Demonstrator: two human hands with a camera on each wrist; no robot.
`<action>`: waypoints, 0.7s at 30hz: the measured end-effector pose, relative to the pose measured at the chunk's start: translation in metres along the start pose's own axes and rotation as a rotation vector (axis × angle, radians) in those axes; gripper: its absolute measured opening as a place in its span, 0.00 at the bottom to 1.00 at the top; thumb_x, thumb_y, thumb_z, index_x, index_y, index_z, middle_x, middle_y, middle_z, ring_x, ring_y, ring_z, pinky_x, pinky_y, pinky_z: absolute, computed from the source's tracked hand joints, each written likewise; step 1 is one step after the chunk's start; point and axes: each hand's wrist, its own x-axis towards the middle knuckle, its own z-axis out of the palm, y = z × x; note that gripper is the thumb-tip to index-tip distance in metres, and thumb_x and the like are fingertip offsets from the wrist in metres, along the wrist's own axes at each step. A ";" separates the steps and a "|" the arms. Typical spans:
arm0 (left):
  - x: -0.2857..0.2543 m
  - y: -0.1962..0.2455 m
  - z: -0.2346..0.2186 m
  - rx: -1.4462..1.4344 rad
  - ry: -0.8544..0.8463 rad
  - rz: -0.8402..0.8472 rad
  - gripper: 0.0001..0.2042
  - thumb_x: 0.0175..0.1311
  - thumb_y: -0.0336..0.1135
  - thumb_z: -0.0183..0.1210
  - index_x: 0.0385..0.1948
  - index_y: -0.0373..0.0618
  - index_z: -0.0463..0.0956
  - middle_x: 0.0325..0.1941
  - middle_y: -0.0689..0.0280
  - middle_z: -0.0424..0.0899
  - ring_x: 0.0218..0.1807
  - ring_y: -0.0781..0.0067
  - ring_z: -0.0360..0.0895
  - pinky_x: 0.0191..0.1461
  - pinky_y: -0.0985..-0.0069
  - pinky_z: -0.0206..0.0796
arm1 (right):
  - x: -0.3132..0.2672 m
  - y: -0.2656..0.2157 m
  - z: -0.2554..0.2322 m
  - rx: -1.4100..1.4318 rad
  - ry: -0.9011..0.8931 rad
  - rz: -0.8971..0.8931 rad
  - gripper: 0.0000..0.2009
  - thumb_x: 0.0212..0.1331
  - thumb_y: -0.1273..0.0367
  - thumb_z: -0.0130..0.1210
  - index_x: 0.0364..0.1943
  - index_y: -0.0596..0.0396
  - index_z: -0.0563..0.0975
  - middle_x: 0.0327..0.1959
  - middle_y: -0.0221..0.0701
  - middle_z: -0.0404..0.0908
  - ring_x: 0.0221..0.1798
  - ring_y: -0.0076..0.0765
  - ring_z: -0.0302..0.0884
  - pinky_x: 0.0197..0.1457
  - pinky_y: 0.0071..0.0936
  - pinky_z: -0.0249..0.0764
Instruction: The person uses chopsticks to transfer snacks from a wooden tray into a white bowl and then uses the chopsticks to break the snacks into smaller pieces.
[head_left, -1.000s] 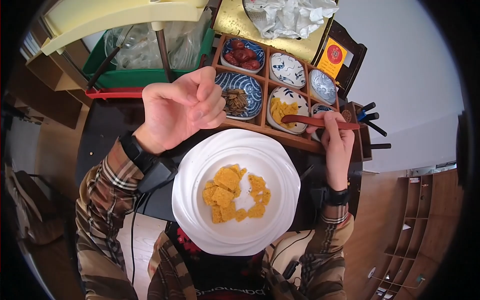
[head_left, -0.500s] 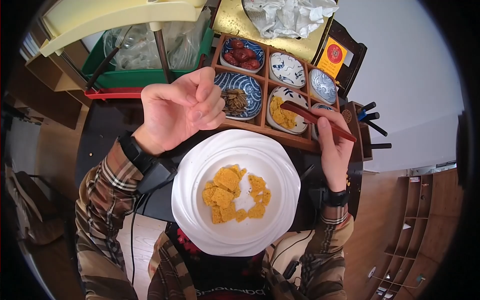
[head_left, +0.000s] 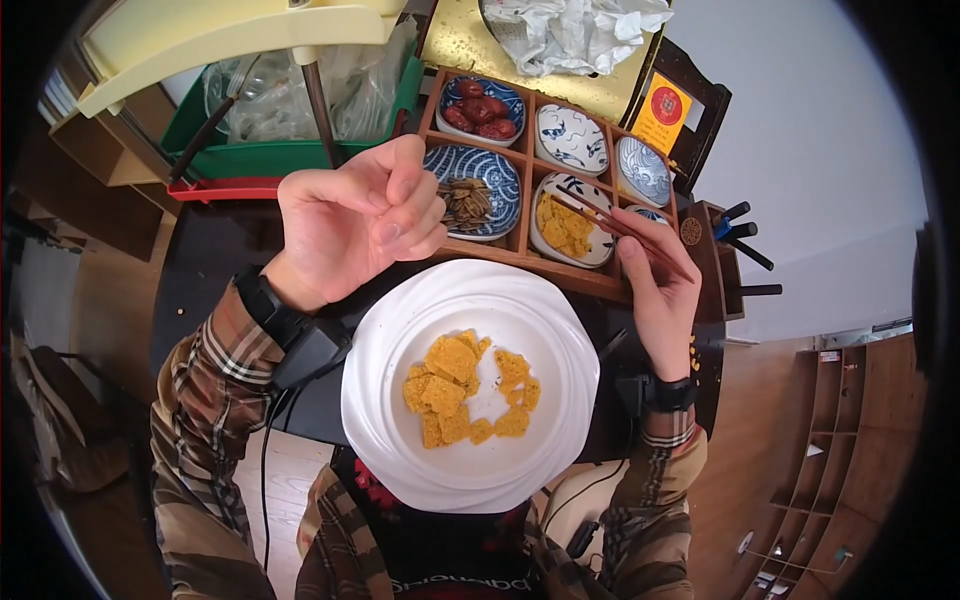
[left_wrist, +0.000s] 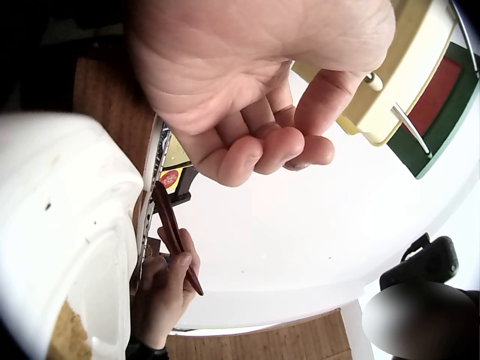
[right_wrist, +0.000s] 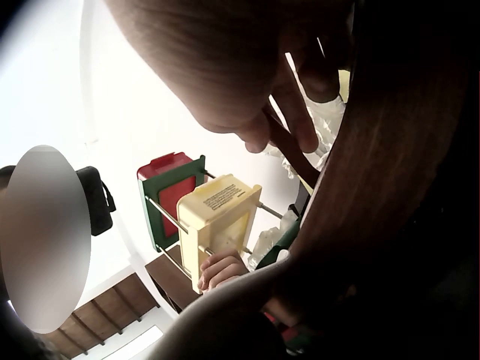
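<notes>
In the head view my right hand [head_left: 662,305] grips slim reddish-brown wooden tongs [head_left: 655,238]. The tips lie over a small patterned bowl [head_left: 603,246] of broken yellow crackers [head_left: 560,230]. The left wrist view shows the same tongs [left_wrist: 171,225] slanting through the right hand [left_wrist: 166,300]. My left hand [head_left: 360,225] hovers with loosely curled fingers, nothing in them, left of a blue bowl [head_left: 505,180] of striped seeds [head_left: 465,205]. Nearest me, a large white plate [head_left: 372,370] bears more yellow cracker pieces [head_left: 445,385].
The small bowls sit in a divided wooden tray [head_left: 575,278], one with red dates [head_left: 480,108]. Back left stands a green bin [head_left: 270,158] of clear plastic under a cream tray [head_left: 240,50]. Right of the divided tray is a wooden holder [head_left: 715,265] with dark sticks.
The tongs have swung from lying nearly level to a slant, tips up towards the back of the cracker bowl. My right hand has turned with them; my left hand has barely moved.
</notes>
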 end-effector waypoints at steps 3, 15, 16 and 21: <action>-0.001 0.000 -0.001 -0.005 -0.002 -0.002 0.04 0.54 0.29 0.50 0.25 0.47 0.63 0.15 0.71 0.65 0.20 0.78 0.57 0.27 0.78 0.53 | -0.001 -0.003 0.003 0.066 0.101 -0.019 0.09 0.71 0.70 0.56 0.49 0.59 0.82 0.41 0.28 0.84 0.45 0.20 0.81 0.49 0.19 0.74; 0.001 0.000 -0.001 -0.010 -0.014 -0.001 0.04 0.54 0.29 0.51 0.25 0.47 0.63 0.15 0.70 0.64 0.20 0.78 0.57 0.26 0.78 0.53 | -0.002 0.001 -0.009 -0.033 0.144 0.026 0.09 0.72 0.67 0.55 0.41 0.59 0.81 0.36 0.27 0.84 0.34 0.15 0.75 0.40 0.16 0.69; 0.001 0.000 -0.001 -0.010 -0.018 0.001 0.04 0.54 0.29 0.51 0.25 0.47 0.63 0.15 0.70 0.64 0.20 0.78 0.57 0.26 0.78 0.53 | -0.002 0.001 -0.009 -0.033 0.144 0.027 0.09 0.72 0.67 0.55 0.41 0.59 0.81 0.36 0.27 0.84 0.34 0.15 0.75 0.40 0.16 0.69; 0.000 0.000 -0.001 -0.011 -0.014 0.000 0.04 0.54 0.29 0.50 0.25 0.47 0.63 0.15 0.70 0.65 0.20 0.78 0.57 0.26 0.78 0.53 | -0.001 0.000 -0.009 0.040 0.077 0.106 0.09 0.73 0.67 0.54 0.42 0.60 0.82 0.36 0.27 0.83 0.36 0.16 0.76 0.40 0.16 0.68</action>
